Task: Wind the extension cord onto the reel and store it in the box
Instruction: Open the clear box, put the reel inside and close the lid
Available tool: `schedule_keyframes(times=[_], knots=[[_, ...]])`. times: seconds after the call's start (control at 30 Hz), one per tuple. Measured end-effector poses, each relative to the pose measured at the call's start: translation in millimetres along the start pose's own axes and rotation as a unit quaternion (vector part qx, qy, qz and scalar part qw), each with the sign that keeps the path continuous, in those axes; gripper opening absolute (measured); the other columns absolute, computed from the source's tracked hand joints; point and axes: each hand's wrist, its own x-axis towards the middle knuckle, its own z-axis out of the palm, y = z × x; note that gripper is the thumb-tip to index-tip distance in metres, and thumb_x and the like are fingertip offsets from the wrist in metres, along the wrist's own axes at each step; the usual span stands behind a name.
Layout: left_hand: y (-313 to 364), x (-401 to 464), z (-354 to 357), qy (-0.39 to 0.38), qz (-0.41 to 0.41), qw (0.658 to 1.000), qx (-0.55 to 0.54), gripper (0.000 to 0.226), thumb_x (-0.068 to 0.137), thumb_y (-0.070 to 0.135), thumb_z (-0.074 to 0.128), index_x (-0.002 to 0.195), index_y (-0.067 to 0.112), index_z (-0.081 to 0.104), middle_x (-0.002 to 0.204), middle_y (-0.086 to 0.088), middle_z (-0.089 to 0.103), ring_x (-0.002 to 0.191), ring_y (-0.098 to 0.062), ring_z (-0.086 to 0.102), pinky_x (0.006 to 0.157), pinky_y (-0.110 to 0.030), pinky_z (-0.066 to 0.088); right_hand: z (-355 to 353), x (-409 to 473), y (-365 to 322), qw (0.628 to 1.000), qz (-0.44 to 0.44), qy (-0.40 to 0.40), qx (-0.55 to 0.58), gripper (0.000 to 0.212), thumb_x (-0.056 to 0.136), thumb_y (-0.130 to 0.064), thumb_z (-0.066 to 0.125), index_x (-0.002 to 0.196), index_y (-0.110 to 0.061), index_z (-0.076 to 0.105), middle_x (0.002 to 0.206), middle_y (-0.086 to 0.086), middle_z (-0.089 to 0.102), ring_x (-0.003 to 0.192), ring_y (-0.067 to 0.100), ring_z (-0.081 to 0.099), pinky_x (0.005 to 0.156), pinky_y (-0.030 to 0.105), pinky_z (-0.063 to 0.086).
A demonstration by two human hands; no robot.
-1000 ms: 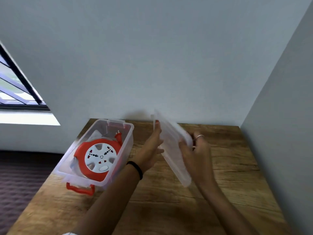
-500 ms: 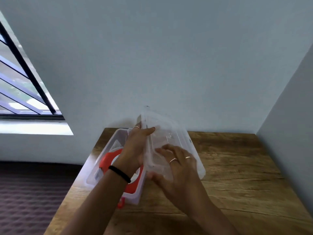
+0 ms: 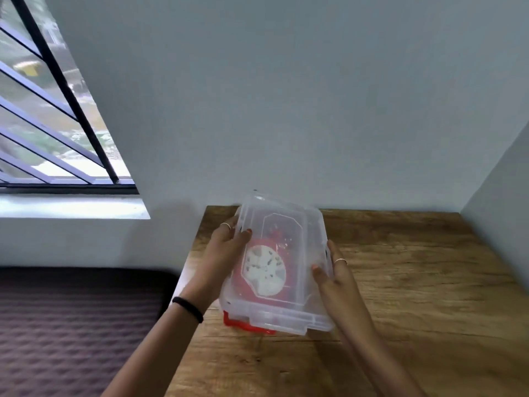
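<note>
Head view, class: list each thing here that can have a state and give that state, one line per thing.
lid: on top of the box, held at both sides, not visibly latched
box: resting on the table, covered by the lid
reel: inside the box, lying flat
red latch: at the near end, under the lid's edge
left hand: grips the lid's left side
right hand: grips the lid's right side
</note>
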Motion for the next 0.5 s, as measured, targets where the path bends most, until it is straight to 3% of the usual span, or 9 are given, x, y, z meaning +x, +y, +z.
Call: schedule_keyframes(times=[0.07, 0.17, 0.27, 0.37, 0.43, 0.5], knots=[[-0.1, 3.9, -11.6, 0.013, 0.001, 0.998, 0.056, 0.018, 0.098, 0.018, 0.047, 0.105, 0.023, 0.063, 0.099, -0.007, 0.071, 0.088, -0.025, 0.07, 0.083, -0.046, 0.057, 13.5, 4.3, -4.1, 1.0, -0.001, 0.007, -0.023, 0.055, 0.101, -0.015, 0.041, 0.149, -0.031, 0.021, 0.105, -0.028, 0.053, 0.084, -0.006, 0.058, 0.063, 0.011, 0.051], [-6.3, 14.4, -24.9, 0.02, -0.019, 0.994, 0.101, 0.015, 0.099, 0.028, 0.045, 0.102, 0.024, 0.059, 0.101, -0.005, 0.068, 0.092, -0.023, 0.067, 0.086, -0.048, 0.055, 31.6, 17.9, -5.2, 0.996, -0.021, 0.029, -0.082, 0.055, 0.099, -0.014, 0.037, 0.15, -0.029, 0.022, 0.133, -0.004, 0.054, 0.102, 0.015, 0.061, 0.085, 0.035, 0.054], [-18.0, 25.8, -28.9, 0.012, -0.033, 0.994, 0.104, 0.02, 0.099, 0.029, 0.043, 0.1, 0.019, 0.06, 0.102, -0.009, 0.067, 0.091, -0.025, 0.066, 0.084, -0.047, 0.055, 42.6, 25.6, -5.1, 0.993, -0.027, 0.037, -0.113, 0.055, 0.099, -0.01, 0.033, 0.151, -0.025, 0.022, 0.129, -0.007, 0.051, 0.103, 0.021, 0.061, 0.079, 0.029, 0.05], [-26.5, 29.4, -25.2, 0.015, -0.044, 0.993, 0.106, 0.021, 0.101, 0.024, 0.04, 0.096, 0.015, 0.059, 0.093, -0.006, 0.065, 0.078, -0.016, 0.063, 0.064, -0.027, 0.053, 45.8, 27.2, 2.4, 0.991, -0.014, 0.046, -0.124, 0.053, 0.101, -0.012, 0.033, 0.151, -0.024, 0.021, 0.127, -0.001, 0.055, 0.091, 0.011, 0.061, 0.061, 0.016, 0.049], [-32.4, 30.9, -23.6, 0.013, -0.048, 0.992, 0.112, 0.021, 0.102, 0.025, 0.039, 0.097, 0.015, 0.058, 0.087, -0.002, 0.064, 0.072, -0.012, 0.061, 0.055, -0.021, 0.047, 47.7, 27.0, 9.8, 0.99, -0.007, 0.052, -0.129, 0.052, 0.101, -0.012, 0.033, 0.15, -0.024, 0.022, 0.125, 0.004, 0.057, 0.093, 0.014, 0.061, 0.066, 0.018, 0.051], [-35.7, 32.6, -23.8, 0.012, -0.046, 0.991, 0.123, 0.021, 0.102, 0.026, 0.039, 0.095, 0.017, 0.057, 0.085, -0.001, 0.063, 0.07, -0.011, 0.061, 0.052, -0.019, 0.045, 48.3, 27.8, 15.6, 0.991, -0.002, 0.056, -0.124, 0.051, 0.101, -0.013, 0.032, 0.15, -0.024, 0.023, 0.129, 0.005, 0.056, 0.103, 0.018, 0.06, 0.08, 0.028, 0.055]])
